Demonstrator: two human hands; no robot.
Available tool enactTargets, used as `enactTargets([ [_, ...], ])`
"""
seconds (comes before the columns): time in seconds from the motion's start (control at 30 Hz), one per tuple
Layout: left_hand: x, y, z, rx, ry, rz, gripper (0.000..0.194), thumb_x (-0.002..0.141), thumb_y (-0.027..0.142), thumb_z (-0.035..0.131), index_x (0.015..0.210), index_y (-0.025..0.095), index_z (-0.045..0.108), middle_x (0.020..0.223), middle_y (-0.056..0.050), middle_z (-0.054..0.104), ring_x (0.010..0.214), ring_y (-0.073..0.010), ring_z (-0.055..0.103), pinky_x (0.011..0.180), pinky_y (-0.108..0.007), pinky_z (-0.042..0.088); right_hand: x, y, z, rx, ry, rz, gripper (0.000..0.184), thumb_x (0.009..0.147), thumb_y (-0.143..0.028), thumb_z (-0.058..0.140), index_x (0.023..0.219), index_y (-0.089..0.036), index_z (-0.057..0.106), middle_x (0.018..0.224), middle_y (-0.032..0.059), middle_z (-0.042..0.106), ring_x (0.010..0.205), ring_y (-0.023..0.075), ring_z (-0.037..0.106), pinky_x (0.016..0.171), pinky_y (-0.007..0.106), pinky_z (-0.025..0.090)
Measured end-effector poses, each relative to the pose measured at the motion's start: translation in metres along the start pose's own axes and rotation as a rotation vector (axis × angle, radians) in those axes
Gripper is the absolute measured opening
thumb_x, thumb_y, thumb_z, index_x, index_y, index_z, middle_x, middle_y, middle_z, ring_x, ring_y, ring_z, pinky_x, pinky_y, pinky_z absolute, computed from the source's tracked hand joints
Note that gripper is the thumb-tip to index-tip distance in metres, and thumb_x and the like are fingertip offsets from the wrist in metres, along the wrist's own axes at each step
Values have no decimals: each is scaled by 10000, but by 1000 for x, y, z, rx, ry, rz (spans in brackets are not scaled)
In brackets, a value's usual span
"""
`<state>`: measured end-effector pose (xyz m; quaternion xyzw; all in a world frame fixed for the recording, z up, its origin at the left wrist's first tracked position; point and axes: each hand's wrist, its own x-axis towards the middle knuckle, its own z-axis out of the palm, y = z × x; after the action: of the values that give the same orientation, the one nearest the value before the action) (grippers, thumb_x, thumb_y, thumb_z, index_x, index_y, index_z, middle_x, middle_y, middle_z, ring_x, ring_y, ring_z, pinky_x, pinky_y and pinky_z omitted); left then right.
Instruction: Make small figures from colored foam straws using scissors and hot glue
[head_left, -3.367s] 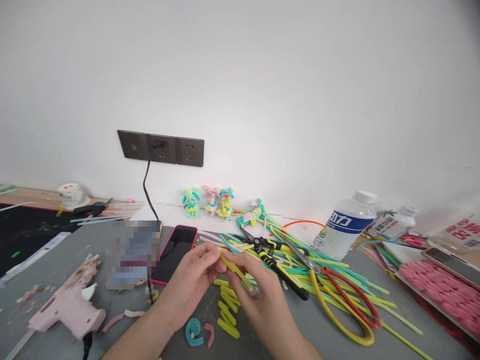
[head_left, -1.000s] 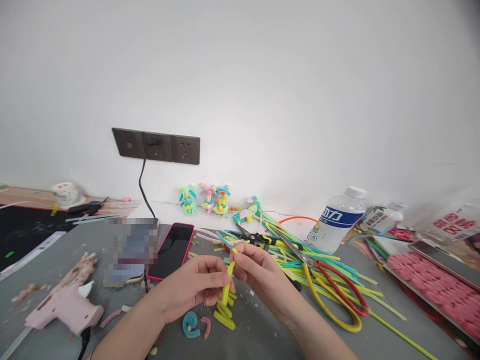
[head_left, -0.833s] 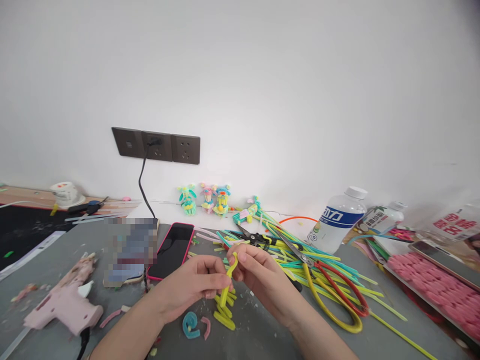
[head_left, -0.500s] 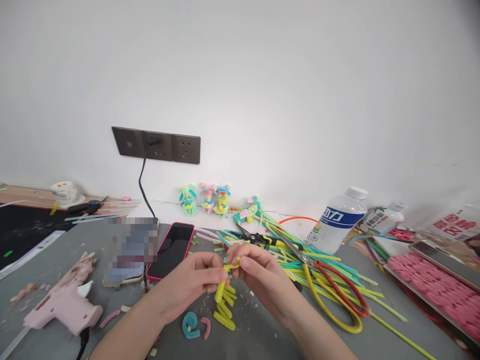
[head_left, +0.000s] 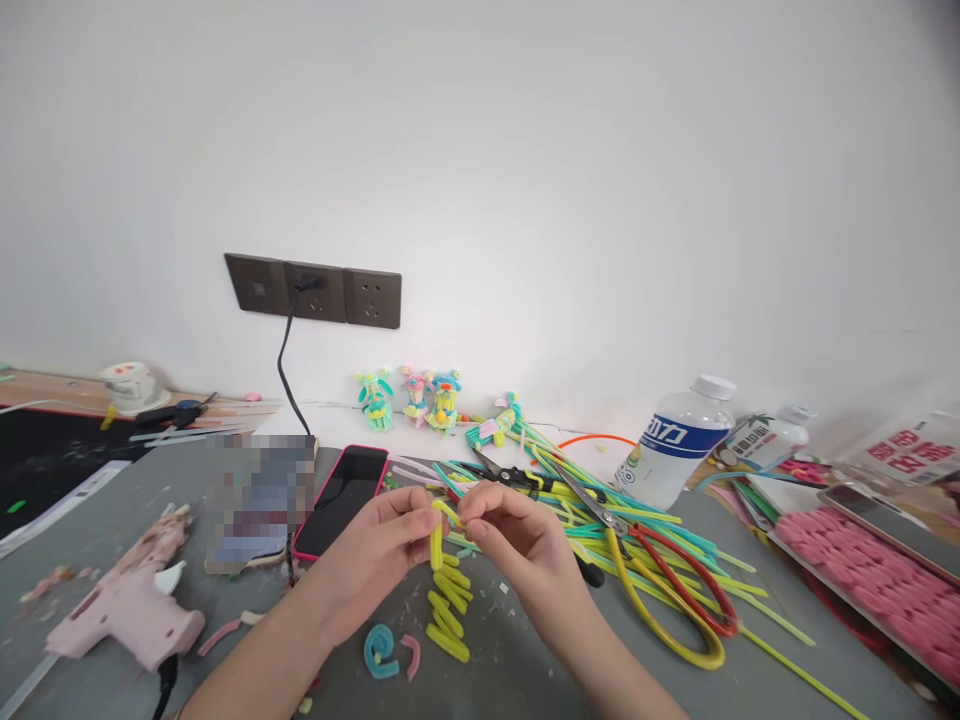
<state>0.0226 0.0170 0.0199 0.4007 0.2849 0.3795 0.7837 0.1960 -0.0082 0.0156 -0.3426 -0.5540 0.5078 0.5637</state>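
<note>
A yellow pipe cleaner (head_left: 437, 540) is held up between my two hands, bent near its top. My left hand (head_left: 382, 550) pinches it between thumb and fingers. The thumb and fingertips of my right hand (head_left: 521, 545) are closed on its short upper end, which slants to the right. Just below is a yellow zigzag-folded stretch of pipe cleaner (head_left: 448, 620); I cannot tell whether it joins the held piece. To its left lie a blue curled piece (head_left: 380, 652) and a small pink curved piece (head_left: 410, 656).
Scissors (head_left: 652, 590) with red and yellow handles lie over loose pipe cleaners (head_left: 697, 550) at right, beside black-handled pliers (head_left: 517, 482) and a white bottle (head_left: 679, 440). At left are a pink glue gun (head_left: 127, 600) and a phone (head_left: 345, 500). Small figures (head_left: 446, 400) stand along the wall.
The yellow pipe cleaner's held end has shifted slightly left and up, and its lower part now hangs straighter. My right fingertips have drawn a little apart from my left ones.
</note>
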Motion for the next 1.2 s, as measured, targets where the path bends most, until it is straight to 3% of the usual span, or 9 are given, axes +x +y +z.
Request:
enactTargets([
  [0.37, 3, -7, 1, -72, 51, 107, 370, 755, 329, 804, 597, 159, 516, 652, 33, 425, 634, -109, 348, 605, -216, 362, -6, 6, 18, 104, 69, 50, 208, 851, -370, 708, 741, -196, 681, 710, 1, 587, 684, 139, 525, 654, 236, 439],
  [0.67, 2, -7, 1, -149, 56, 45, 343, 710, 313, 854, 608, 133, 580, 608, 38, 524, 538, -52, 428, 510, -146, 393, -7, 10, 19, 50, 104, -35, 131, 832, -326, 730, 763, -214, 726, 711, 3, 604, 715, 152, 541, 680, 250, 445],
  [0.9, 0, -3, 4, -197, 107, -30, 342, 576, 266, 936, 815, 136, 729, 612, 29, 632, 497, -33, 564, 494, -100, 483, -9, 12, 20, 250, 32, 114, 209, 842, -386, 726, 763, -198, 683, 740, -8, 546, 706, 128, 490, 670, 229, 410],
  [1.03, -1, -3, 2, -183, 91, -17, 257, 609, 243, 920, 717, 121, 722, 612, 16, 648, 515, -42, 604, 508, -99, 508, -9, 13, 18, 255, 24, 165, 227, 851, -408, 715, 790, -195, 666, 777, 0, 555, 741, 136, 491, 689, 239, 399],
  [1.2, -1, -3, -2, -129, 54, 12, 200, 656, 221, 894, 708, 130, 724, 603, 15, 645, 526, -63, 629, 481, -108, 494, -5, 4, 10, 26, -10, -35, 141, 893, -333, 669, 817, -214, 661, 785, 7, 570, 756, 153, 507, 692, 264, 405],
])
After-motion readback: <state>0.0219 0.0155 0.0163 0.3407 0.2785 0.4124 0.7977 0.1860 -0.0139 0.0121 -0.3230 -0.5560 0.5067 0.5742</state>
